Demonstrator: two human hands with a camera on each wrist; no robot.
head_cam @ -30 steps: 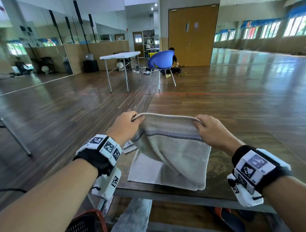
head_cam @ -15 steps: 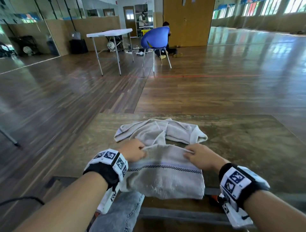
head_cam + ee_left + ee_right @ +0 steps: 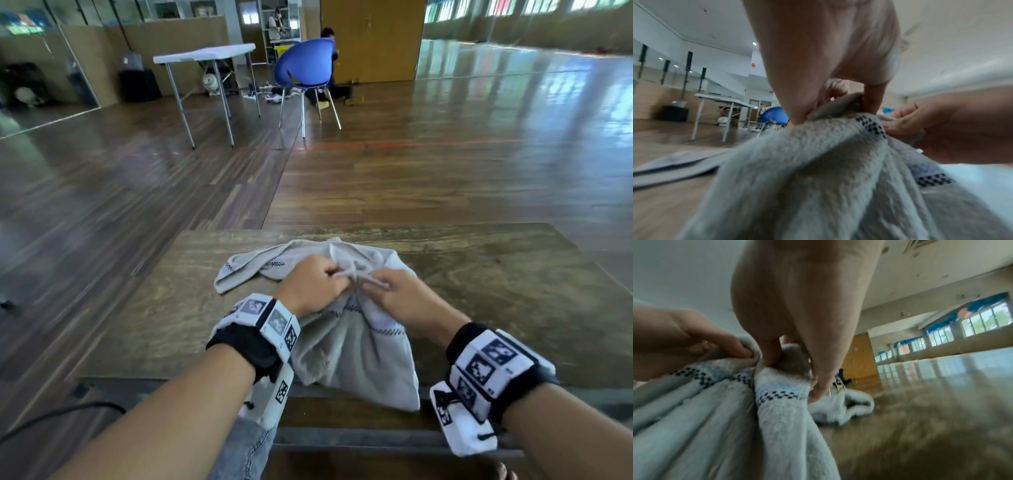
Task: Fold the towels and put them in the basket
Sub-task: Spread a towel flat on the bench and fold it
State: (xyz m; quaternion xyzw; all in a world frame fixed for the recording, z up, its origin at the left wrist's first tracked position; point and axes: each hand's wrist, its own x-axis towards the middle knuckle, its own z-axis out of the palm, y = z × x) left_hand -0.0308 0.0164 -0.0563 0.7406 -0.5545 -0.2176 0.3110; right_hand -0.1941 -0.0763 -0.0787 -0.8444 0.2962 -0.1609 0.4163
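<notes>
No brand name or readable writing shows; the white wrist bands (image 3: 265, 317) carry only black-and-white square marker patterns. The left hand (image 3: 310, 286) has its fingers curled and pinches the top edge of the grey towel (image 3: 356, 356), which has a dark checkered stripe. The right hand (image 3: 406, 298) pinches the same edge with curled fingers and thumb, just beside the left hand, so the cloth is gathered between them. The lower part of this towel lies on the wooden surface (image 3: 513, 291) and hangs over its near edge. A second towel (image 3: 246, 267) lies crumpled on the surface right behind the hands. Farther away on the floor stand a blue chair (image 3: 306, 66) and a white folding table (image 3: 205, 54).
</notes>
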